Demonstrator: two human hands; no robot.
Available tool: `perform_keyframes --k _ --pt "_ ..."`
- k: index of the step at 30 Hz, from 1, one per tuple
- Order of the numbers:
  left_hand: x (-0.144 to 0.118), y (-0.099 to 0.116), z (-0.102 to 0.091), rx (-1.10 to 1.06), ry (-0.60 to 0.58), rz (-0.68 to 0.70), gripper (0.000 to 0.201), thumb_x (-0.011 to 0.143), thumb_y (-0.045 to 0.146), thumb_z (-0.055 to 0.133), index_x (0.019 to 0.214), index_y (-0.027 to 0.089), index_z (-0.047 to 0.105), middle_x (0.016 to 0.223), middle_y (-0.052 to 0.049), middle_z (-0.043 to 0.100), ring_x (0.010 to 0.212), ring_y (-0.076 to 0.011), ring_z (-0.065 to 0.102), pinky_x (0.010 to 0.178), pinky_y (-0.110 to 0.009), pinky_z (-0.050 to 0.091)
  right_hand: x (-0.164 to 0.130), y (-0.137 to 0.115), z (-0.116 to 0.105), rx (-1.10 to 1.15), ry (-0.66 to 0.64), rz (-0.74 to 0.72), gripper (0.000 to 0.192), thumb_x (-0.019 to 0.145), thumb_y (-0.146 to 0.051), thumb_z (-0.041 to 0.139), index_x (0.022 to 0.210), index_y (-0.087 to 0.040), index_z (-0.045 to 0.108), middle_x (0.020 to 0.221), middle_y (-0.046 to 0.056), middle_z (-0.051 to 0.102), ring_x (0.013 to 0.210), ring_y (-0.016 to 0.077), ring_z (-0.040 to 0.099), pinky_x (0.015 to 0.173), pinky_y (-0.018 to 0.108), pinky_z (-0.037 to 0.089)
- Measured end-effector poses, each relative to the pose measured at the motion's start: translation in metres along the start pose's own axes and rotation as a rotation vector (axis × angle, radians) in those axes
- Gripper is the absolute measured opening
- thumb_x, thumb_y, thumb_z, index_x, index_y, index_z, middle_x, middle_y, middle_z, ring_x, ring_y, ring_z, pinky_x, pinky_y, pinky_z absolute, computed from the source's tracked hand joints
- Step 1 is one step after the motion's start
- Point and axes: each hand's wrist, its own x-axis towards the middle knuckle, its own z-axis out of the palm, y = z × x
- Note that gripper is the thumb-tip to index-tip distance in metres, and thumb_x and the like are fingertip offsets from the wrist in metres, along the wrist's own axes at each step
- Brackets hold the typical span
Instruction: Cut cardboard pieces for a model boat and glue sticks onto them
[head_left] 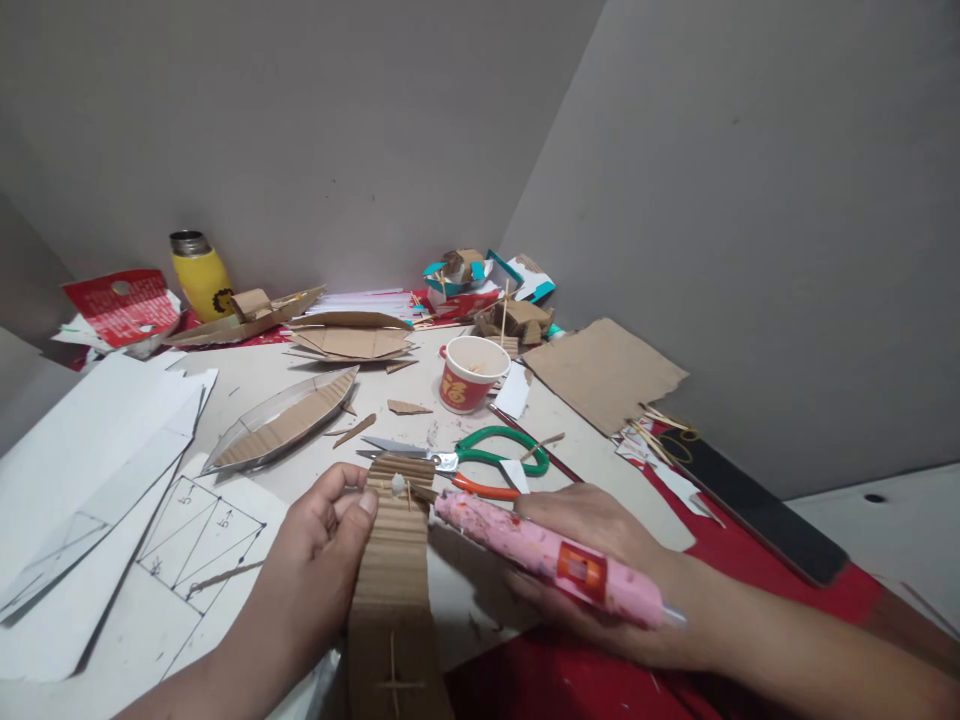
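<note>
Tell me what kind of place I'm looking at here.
Probably a home craft desk set in a corner, used for cardboard model making. The right hand holds a pink glue gun to a corrugated cardboard strip; scissors and a cardboard boat hull lie nearby.

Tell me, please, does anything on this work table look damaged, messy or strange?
The pink glue gun in the right hand is smeared with dried glue. The flat brown cardboard sheet near the wall has a torn, ragged edge. Small cardboard offcuts lie scattered beside the green-handled scissors.
</note>
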Motion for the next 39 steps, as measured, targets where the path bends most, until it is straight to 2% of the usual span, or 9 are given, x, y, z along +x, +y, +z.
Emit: perform_keyframes --k 6,12,20,25,33,39 --pt "-0.0003 -0.0009 -0.0021 0.002 0.007 0.008 0.023 0.085 0.042 0.057 0.096 0.023 0.05 0.08 0.001 0.066 0.057 -0.0115 0.057 0.052 -0.022 0.043 0.001 0.0009 0.0004 -0.011 0.014 -0.007 0.011 0.091 -0.023 0.046 0.082 -0.018 0.051 0.063 -0.002 0.051 0.053 0.0097 0.044 0.05 0.023 0.035" --pt "0.0 -0.0014 -0.0009 -0.005 0.002 0.012 0.024 0.086 0.042 0.057 0.099 0.024 0.049 0.083 0.0 0.067 0.059 -0.0115 0.057 0.053 -0.022 0.044 -0.0001 0.0022 0.0029 -0.033 0.025 0.017 0.014 0.09 -0.023 0.048 0.076 -0.019 0.049 0.061 -0.004 0.047 0.05 0.0086 0.04 0.049 0.023 0.033" --pt "-0.0004 -0.0005 -0.0006 0.003 0.012 0.015 0.024 0.085 0.044 0.057 0.096 0.024 0.049 0.083 0.0 0.067 0.056 -0.0106 0.055 0.052 -0.022 0.043 0.0007 0.0014 0.0023 0.003 0.035 -0.016 0.008 0.089 -0.022 0.048 0.084 -0.019 0.052 0.063 -0.003 0.051 0.052 0.0097 0.044 0.051 0.022 0.035" --pt "-0.0024 0.0001 -0.001 0.023 0.014 0.017 0.025 0.085 0.042 0.058 0.098 0.023 0.05 0.081 0.0 0.067 0.057 -0.0112 0.056 0.051 -0.021 0.043 0.0008 0.0003 0.002 -0.02 0.016 0.033 0.013 0.09 -0.024 0.046 0.08 -0.018 0.052 0.062 -0.002 0.052 0.052 0.0097 0.046 0.051 0.022 0.036" --pt "-0.0035 0.0044 0.0028 0.021 0.043 0.014 0.023 0.084 0.042 0.059 0.093 0.023 0.051 0.078 0.0 0.068 0.055 -0.0112 0.056 0.05 -0.02 0.043 0.0007 -0.0014 0.0015 -0.022 0.015 0.0 0.013 0.091 -0.022 0.045 0.095 -0.016 0.056 0.066 -0.001 0.056 0.055 0.011 0.049 0.053 0.022 0.038" --pt "-0.0042 0.0045 0.0035 0.019 0.038 0.017 0.023 0.085 0.042 0.058 0.094 0.023 0.05 0.08 0.0 0.068 0.056 -0.012 0.058 0.051 -0.021 0.044 0.0016 -0.0023 0.0013 -0.025 0.012 0.01 0.012 0.091 -0.022 0.045 0.083 -0.017 0.053 0.06 -0.002 0.052 0.05 0.0099 0.043 0.05 0.024 0.034"
